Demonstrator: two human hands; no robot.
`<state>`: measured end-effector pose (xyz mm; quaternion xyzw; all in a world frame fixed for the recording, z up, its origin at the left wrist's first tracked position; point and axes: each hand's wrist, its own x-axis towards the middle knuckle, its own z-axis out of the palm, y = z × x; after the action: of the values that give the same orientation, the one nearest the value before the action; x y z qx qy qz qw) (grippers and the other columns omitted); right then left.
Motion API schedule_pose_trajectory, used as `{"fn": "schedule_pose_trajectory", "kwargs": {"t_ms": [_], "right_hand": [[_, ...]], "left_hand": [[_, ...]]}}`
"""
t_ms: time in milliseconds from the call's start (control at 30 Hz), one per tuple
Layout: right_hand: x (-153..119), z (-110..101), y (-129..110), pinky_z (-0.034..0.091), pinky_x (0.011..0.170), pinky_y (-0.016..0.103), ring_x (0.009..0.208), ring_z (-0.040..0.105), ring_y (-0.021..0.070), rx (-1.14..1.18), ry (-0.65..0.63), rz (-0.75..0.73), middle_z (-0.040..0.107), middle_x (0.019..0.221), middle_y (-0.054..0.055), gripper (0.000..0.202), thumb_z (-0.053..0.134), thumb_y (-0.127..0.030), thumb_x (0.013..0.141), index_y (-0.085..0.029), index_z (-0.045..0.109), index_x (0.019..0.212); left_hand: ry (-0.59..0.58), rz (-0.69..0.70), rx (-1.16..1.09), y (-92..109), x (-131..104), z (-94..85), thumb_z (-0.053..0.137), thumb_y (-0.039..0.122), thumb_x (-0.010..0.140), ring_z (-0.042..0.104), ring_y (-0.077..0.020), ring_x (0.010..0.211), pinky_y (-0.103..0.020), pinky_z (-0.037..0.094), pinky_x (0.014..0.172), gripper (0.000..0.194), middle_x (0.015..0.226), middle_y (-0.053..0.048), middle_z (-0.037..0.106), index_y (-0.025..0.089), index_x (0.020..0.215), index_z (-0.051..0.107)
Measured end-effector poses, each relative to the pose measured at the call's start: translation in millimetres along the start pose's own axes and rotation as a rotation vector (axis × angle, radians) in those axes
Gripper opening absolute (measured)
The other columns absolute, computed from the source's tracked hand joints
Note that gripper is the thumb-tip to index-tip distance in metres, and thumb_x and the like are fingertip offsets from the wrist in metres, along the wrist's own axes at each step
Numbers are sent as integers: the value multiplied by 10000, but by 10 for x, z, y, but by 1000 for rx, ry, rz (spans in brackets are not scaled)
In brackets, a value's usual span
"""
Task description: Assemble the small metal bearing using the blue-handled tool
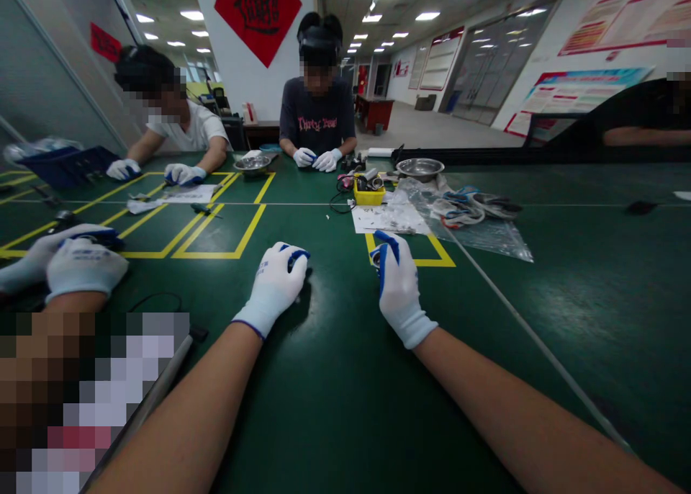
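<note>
My left hand (pixel 274 281), in a white glove with blue on the palm side, hovers over the green table, its fingers curled inward with thumb and forefinger close together. What it may hold is hidden behind the fingers. To the right, my right hand (pixel 399 285) wears a matching glove. Between its thumb and fingers is a small round metal part (pixel 376 257), mostly covered by the glove. The two hands are apart, with the green tabletop (pixel 335 335) between them. A yellow tape outline (pixel 432 262) lies just beyond my right hand.
Ahead stand a yellow bin (pixel 369 196) of parts, a white sheet (pixel 367 222), a plastic bag (pixel 502 238) with gloves (pixel 464 209), and metal bowls (pixel 420 168). A co-worker's gloved hands (pixel 86 267) are close on my left; two other people sit opposite.
</note>
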<state>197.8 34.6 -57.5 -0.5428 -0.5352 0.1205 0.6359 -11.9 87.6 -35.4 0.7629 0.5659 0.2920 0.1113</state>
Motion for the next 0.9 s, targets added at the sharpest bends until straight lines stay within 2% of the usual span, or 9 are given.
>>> {"fn": "schedule_pose_trajectory", "kwargs": {"t_ms": [133,233,333,400,467,567,733,900], "right_hand": [[23,59,42,553,974,490,1034,681,280,14,60,38,699,1181,148,446,605,-469,921,-184,605,1265],[30,112,69,528,1043,518,1137,658,302,-7,86,-22,675,1262,158,528,739,-404,816,-191,587,1274],[27,138,71,510,1074,523,1170,648,303,-38,87,-65,671,1262,162,485,715,-307,806,-192,592,1261],[24,137,59,516,1060,524,1127,663,297,-40,67,-59,682,1207,156,410,680,-284,818,-190,610,1211],[22,130,38,529,1027,523,1056,676,291,-38,39,-56,696,1108,132,294,659,-297,837,-203,630,1115],[19,118,6,558,953,498,951,683,277,-27,3,-53,696,976,91,164,652,-334,854,-228,629,977],[14,105,-26,567,916,474,909,694,272,7,-26,-27,707,942,88,171,658,-351,845,-222,637,954],[12,91,-22,565,921,495,921,699,282,22,-59,18,730,966,99,192,662,-357,844,-211,651,967]], "left_hand": [[-2,-109,35,31,1,-13,542,300,908,685,-281,1026,-402,529,984,250,1050,-99,732,194,916,768],[49,-122,29,38,-4,-26,554,333,890,698,-279,996,-387,531,955,254,1010,-96,744,199,856,768],[143,-216,-43,1,6,-53,492,357,923,712,-277,987,-374,524,949,330,958,-99,763,190,881,773],[158,-267,-57,-11,13,-77,430,371,957,719,-282,985,-376,522,942,395,943,-105,775,190,879,771],[106,-275,14,18,11,-103,387,397,982,725,-299,974,-391,527,916,440,935,-119,779,195,861,758],[-46,-265,219,141,-10,-139,371,476,996,729,-350,958,-440,538,856,480,941,-161,772,201,859,739],[-188,-258,403,332,-48,-187,394,541,975,729,-394,991,-494,557,837,500,1026,-206,758,186,978,746],[-300,-251,462,358,-61,-209,474,489,920,705,-400,1109,-504,566,891,458,1222,-211,725,178,1139,729]]}}
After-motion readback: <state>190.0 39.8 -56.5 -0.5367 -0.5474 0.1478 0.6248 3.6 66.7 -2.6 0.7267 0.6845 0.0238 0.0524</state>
